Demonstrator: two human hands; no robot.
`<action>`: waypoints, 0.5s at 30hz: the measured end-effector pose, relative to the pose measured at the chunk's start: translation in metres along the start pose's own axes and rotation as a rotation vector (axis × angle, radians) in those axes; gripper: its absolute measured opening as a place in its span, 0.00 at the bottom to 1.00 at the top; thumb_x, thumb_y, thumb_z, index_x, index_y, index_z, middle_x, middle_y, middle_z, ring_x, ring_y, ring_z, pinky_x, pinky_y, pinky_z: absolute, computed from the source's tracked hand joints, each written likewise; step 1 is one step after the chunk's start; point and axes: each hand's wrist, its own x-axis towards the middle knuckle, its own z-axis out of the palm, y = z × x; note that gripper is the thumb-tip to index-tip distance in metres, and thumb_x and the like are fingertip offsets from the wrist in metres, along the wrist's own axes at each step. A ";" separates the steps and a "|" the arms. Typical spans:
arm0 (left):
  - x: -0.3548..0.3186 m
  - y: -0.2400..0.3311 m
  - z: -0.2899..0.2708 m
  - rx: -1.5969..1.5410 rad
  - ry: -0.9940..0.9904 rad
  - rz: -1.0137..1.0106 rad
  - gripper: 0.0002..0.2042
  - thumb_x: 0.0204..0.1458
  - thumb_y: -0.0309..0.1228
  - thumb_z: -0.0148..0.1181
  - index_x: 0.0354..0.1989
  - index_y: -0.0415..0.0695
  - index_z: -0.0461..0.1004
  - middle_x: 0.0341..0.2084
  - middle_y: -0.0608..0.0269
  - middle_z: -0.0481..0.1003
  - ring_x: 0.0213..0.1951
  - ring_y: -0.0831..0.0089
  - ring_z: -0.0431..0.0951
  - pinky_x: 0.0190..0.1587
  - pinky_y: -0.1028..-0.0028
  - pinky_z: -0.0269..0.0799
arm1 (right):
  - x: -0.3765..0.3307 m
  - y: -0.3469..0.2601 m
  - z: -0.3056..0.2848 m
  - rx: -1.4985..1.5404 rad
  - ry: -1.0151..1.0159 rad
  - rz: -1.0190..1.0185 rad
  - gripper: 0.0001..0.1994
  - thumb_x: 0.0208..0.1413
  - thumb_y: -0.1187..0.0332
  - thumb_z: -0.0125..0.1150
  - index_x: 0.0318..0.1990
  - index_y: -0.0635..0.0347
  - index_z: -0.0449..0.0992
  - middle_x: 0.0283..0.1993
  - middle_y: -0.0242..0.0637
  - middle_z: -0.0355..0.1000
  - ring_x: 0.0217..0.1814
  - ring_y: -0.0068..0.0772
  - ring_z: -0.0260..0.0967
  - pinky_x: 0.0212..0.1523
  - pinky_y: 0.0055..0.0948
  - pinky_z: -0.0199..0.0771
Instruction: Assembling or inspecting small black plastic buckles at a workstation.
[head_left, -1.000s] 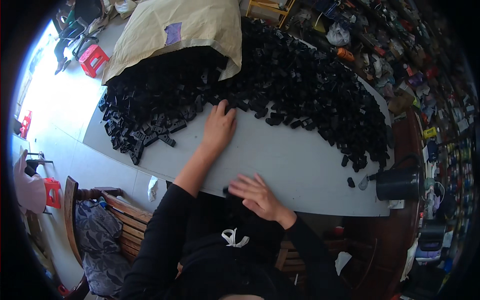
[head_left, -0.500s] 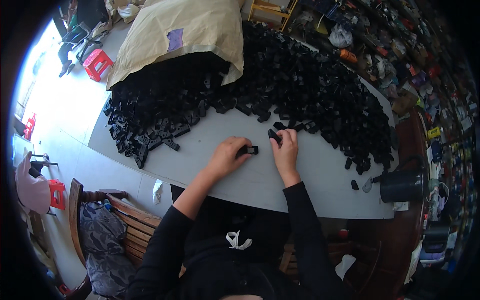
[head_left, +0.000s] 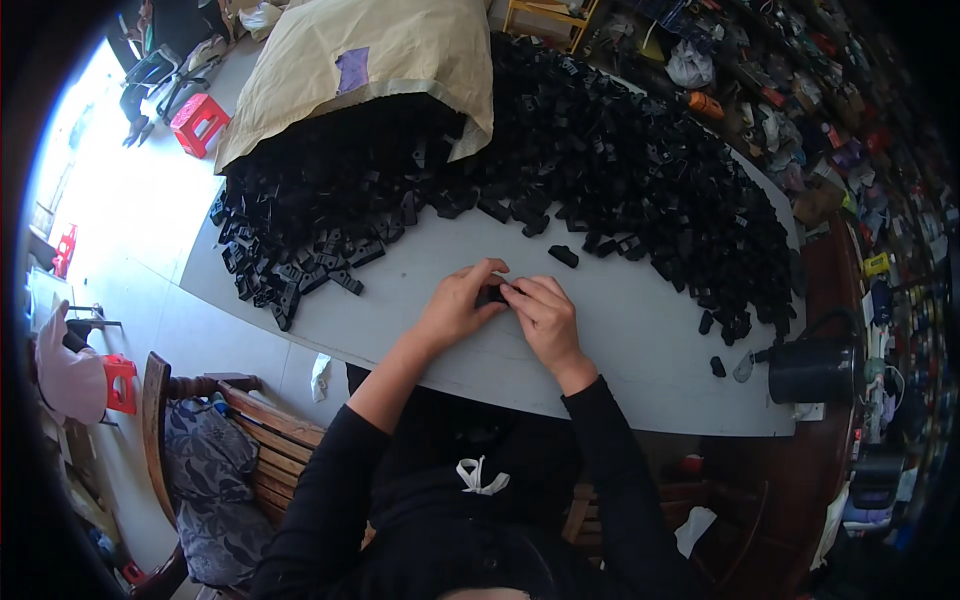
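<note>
Over the middle of the pale table, my two hands meet. My left hand is closed around a small black plastic part, mostly covered by the fingers. Against its right end press the pinched fingertips of my right hand; the second black part that hand holds is hidden behind the fingers. A single loose black part lies just beyond my right hand. Farther back, a broad heap of similar black parts curves across the table.
A tan sack with black parts at its mouth lies at the back left. A black pot-like container sits at the right edge. Crowded shelves line the right side; a wooden bench is at lower left, red stools beyond.
My right hand has moved left and nearer, bringing its black part against the one in my left hand. Both hands were apart before. The whole view has shifted slightly.
</note>
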 end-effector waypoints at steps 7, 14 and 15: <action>0.013 -0.016 -0.016 -0.008 -0.165 0.059 0.23 0.43 0.27 0.67 0.49 0.42 0.70 0.48 0.56 0.75 0.53 0.57 0.73 0.55 0.63 0.69 | -0.015 0.000 -0.017 -0.091 -0.183 0.027 0.16 0.52 0.68 0.63 0.49 0.58 0.80 0.57 0.41 0.73 0.68 0.48 0.60 0.66 0.44 0.59; 0.073 -0.033 -0.014 0.778 0.286 -0.025 0.33 0.44 0.42 0.66 0.63 0.61 0.65 0.68 0.58 0.55 0.66 0.47 0.54 0.64 0.38 0.47 | 0.036 0.062 0.008 -0.266 -0.009 0.253 0.28 0.54 0.62 0.62 0.64 0.49 0.67 0.71 0.41 0.56 0.74 0.52 0.47 0.69 0.55 0.50; 0.075 -0.031 -0.007 0.820 0.229 -0.040 0.33 0.44 0.43 0.66 0.63 0.62 0.64 0.67 0.59 0.56 0.66 0.47 0.54 0.63 0.35 0.47 | 0.045 0.067 0.014 -0.364 -0.059 0.265 0.30 0.53 0.61 0.62 0.66 0.46 0.64 0.72 0.40 0.54 0.74 0.53 0.47 0.68 0.57 0.50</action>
